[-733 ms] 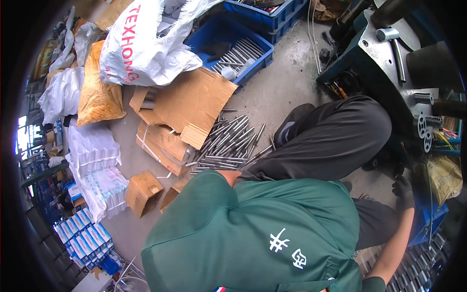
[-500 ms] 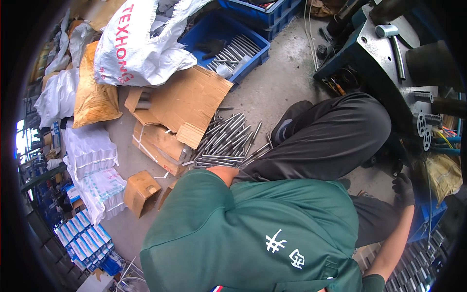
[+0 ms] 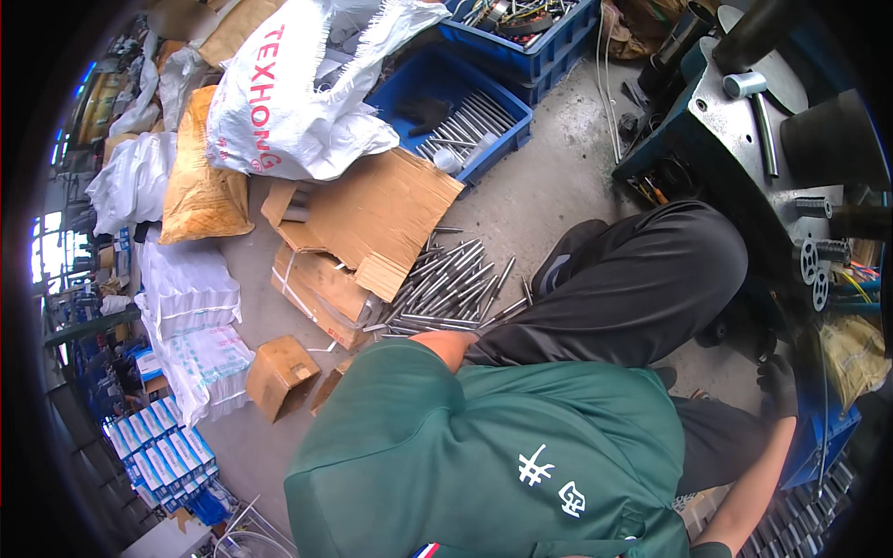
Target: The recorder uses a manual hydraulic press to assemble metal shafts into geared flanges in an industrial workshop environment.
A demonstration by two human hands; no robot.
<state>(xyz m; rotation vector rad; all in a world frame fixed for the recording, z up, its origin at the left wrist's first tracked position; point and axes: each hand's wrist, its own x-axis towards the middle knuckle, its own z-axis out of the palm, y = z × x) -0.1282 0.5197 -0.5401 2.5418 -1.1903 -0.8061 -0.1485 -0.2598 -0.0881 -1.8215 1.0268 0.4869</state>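
Observation:
My right hand (image 3: 777, 386), in a dark glove, hangs at the right beside the machine's lower part and a blue crate (image 3: 823, 435). Its fingers are dark and smeared, so I cannot make out whether they grip anything. Of my left arm (image 3: 448, 346), only a short bare stretch shows below the green sleeve; the hand itself is hidden behind my raised leg. Close to that arm, a heap of slim metal rods (image 3: 451, 284) lies on the floor, against an opened cardboard box (image 3: 367, 223).
A blue bin (image 3: 526, 130) with more rods stands beyond, near a white woven sack (image 3: 288, 102). A metal machine table (image 3: 726, 112) with a hammer-like tool (image 3: 765, 126) rises at right. White bundles (image 3: 191, 288), a small carton (image 3: 279, 372) and stacked blue-white boxes (image 3: 163, 456) line the left.
The whole view has shifted, so the surroundings sit slightly lower and mostly further right. My right hand stays near the blue crate; the rods show no clear movement.

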